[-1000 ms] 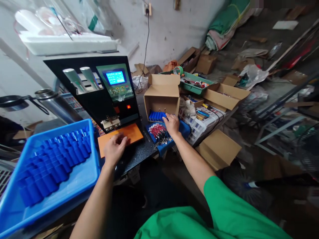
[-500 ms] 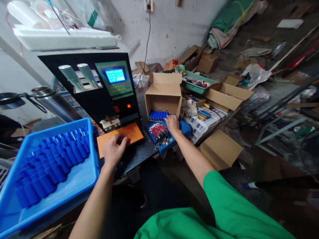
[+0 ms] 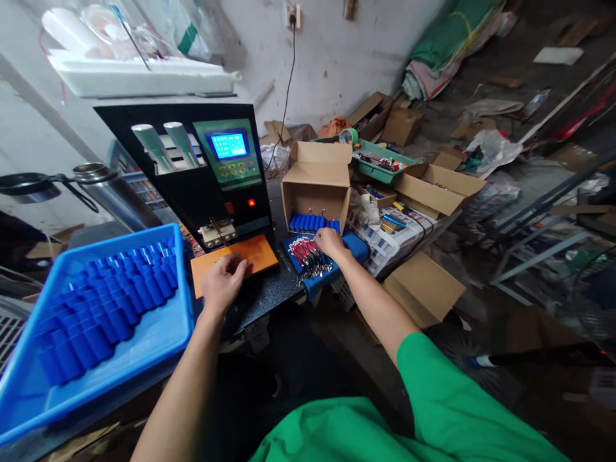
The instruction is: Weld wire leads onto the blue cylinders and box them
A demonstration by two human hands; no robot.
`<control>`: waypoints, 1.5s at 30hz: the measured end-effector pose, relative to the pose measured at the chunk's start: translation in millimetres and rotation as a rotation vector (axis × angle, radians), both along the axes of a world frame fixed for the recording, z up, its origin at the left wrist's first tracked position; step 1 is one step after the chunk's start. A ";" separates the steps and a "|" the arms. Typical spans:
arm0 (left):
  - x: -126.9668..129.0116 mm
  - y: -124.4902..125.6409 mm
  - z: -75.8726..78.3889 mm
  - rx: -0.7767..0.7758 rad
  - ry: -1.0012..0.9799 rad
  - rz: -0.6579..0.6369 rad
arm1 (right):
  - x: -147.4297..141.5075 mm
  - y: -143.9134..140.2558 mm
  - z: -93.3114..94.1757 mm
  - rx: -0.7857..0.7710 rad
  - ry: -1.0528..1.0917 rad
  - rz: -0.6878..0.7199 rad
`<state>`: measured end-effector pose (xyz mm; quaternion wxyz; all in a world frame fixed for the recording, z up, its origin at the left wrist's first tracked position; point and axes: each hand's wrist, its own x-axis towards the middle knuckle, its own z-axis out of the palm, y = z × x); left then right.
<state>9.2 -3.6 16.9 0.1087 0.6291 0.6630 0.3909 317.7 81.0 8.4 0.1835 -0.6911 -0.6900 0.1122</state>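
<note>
My left hand point(image 3: 222, 282) rests on the orange plate point(image 3: 257, 250) in front of the black machine, its fingers curled and hiding whatever may be under them. Just beyond the fingertips are the machine's metal electrodes point(image 3: 219, 232). My right hand point(image 3: 330, 244) is at the upper right edge of a pile of red and black wire leads point(image 3: 308, 256), fingers bent together. What they pinch, if anything, is too small to make out. The leads lie on a blue cloth point(image 3: 353, 247). Behind that hand, a cardboard box point(image 3: 315, 192) holds a row of blue-wrapped cylindrical cells point(image 3: 308, 222).
A blue tray point(image 3: 158, 346) of blue cylindrical cells point(image 3: 115, 301) stands at the left. The black machine point(image 3: 178, 192) has a lit screen point(image 3: 228, 145). A steel flask point(image 3: 113, 196) stands behind the tray. A green bin point(image 3: 380, 168) and an open carton point(image 3: 437, 186) are at the right.
My right hand has drawn back slightly from the cells in the box to the wire leads. My left hand stays on the orange plate. The view has shifted a little.
</note>
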 end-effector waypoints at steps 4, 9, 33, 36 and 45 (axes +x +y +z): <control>0.1 -0.3 1.0 0.001 0.023 0.000 | -4.6 3.7 0.3 -0.145 0.005 -0.051; -0.6 0.2 -0.8 -0.007 0.010 -0.004 | -1.4 8.1 -8.4 -0.162 0.043 -0.063; 4.6 -11.3 3.6 0.079 -0.277 -0.124 | -50.4 -34.8 33.8 0.015 1.680 0.099; 26.2 -32.4 10.4 0.151 -0.298 -0.152 | -80.9 -54.2 31.3 0.004 1.713 0.098; 68.4 -54.2 14.7 0.160 -0.694 -0.219 | -149.4 -100.9 25.2 -0.076 1.805 0.203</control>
